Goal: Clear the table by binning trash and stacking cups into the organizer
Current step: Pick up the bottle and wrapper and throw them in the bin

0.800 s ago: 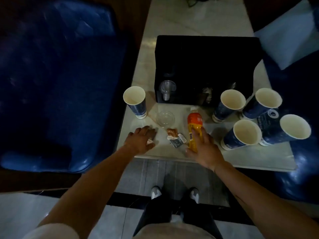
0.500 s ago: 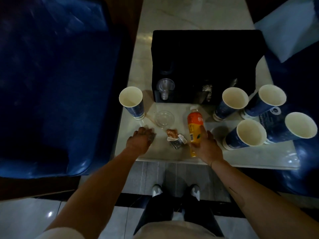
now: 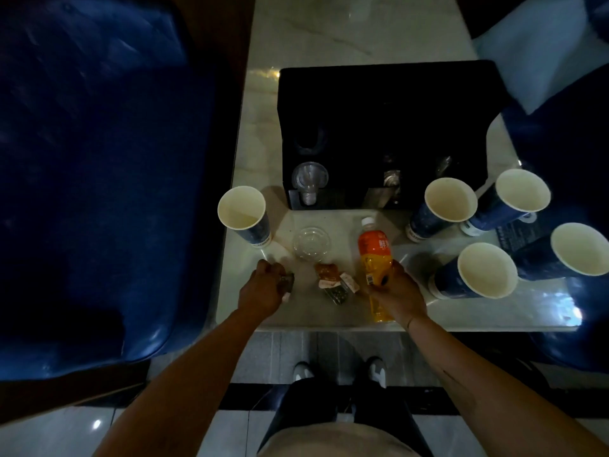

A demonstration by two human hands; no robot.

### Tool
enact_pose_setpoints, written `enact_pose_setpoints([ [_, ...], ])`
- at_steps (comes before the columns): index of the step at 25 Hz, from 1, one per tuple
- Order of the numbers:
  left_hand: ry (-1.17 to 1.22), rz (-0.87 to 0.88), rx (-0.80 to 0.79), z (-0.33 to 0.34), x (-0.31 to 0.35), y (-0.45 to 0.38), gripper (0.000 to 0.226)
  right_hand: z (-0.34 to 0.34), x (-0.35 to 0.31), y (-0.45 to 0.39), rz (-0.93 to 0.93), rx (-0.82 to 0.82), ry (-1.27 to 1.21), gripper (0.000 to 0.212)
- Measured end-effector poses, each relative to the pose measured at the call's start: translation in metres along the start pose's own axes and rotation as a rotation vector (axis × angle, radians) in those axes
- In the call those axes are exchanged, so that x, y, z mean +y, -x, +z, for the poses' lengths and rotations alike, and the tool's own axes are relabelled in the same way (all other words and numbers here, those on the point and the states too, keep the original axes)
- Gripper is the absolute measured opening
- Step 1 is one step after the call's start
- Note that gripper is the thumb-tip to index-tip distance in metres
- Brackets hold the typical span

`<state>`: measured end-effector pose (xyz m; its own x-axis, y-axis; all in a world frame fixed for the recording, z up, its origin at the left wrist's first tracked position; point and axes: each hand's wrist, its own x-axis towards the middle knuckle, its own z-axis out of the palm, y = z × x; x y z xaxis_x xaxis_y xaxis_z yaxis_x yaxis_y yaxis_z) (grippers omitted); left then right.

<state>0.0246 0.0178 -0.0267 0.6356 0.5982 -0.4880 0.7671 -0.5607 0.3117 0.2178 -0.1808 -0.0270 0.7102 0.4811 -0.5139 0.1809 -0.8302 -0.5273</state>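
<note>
My right hand (image 3: 393, 296) is wrapped around an orange drink bottle (image 3: 374, 250) that stands near the table's front edge. My left hand (image 3: 263, 290) is closed over a small crumpled wrapper (image 3: 287, 281) at the front left. Between the hands lies a little pile of sauce packets and wrappers (image 3: 334, 281). A clear plastic lid (image 3: 311, 243) lies just behind them. One blue paper cup (image 3: 244, 214) stands at the left; several more blue cups (image 3: 449, 206) cluster at the right. The black organizer (image 3: 379, 127) sits behind, with clear cups (image 3: 309, 181) in its left slot.
The pale marble table (image 3: 329, 34) runs away from me between dark blue sofas (image 3: 92, 159). A light cushion (image 3: 540, 51) lies at the far right. My shoes (image 3: 303, 371) show on the tiled floor below the table edge.
My left hand has curled from flat on the table into a fist over the small wrapper. My right hand has tightened round the orange bottle, which is slightly nearer the front edge.
</note>
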Motion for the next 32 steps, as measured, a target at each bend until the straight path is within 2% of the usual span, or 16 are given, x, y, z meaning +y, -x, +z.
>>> enact_pose_setpoints([
  [3,-0.007,0.049,-0.008,0.002,-0.004,-0.005,0.027,0.000,0.004,-0.003,0.009,-0.013,-0.001,0.047],
  [6,0.118,0.009,0.034,0.002,-0.001,-0.003,0.016,0.001,0.007,-0.003,0.052,-0.030,-0.029,0.056],
  [9,0.181,-0.002,0.006,0.001,0.001,0.001,0.013,0.002,0.014,0.000,0.089,-0.072,-0.126,0.055],
  [13,0.282,0.085,-0.005,-0.008,0.006,0.003,0.017,-0.011,0.017,0.012,-0.012,-0.153,-0.115,0.052],
  [15,0.291,0.108,0.009,-0.017,0.008,-0.001,0.024,-0.022,0.015,0.023,-0.169,-0.262,0.034,0.060],
  [17,0.263,0.112,0.031,-0.028,0.006,-0.008,0.028,-0.029,0.014,0.032,-0.359,-0.364,0.334,0.067],
  [19,0.203,0.149,0.019,-0.036,0.008,-0.015,0.023,-0.030,0.010,0.038,-0.500,-0.405,0.562,0.065],
  [21,0.154,0.230,-0.045,-0.039,0.019,-0.018,0.022,-0.021,0.001,0.038,-0.574,-0.429,0.653,0.077],
  [24,0.064,0.335,-0.120,-0.031,0.045,-0.025,0.029,-0.005,-0.016,0.030,-0.566,-0.445,0.709,0.106],
  [29,-0.005,0.346,-0.170,-0.016,0.056,-0.029,0.054,0.003,-0.031,0.011,-0.406,-0.520,0.701,0.115],
  [32,-0.083,0.351,-0.200,-0.012,0.054,-0.033,0.055,0.003,-0.035,-0.005,-0.298,-0.618,0.724,0.132],
])
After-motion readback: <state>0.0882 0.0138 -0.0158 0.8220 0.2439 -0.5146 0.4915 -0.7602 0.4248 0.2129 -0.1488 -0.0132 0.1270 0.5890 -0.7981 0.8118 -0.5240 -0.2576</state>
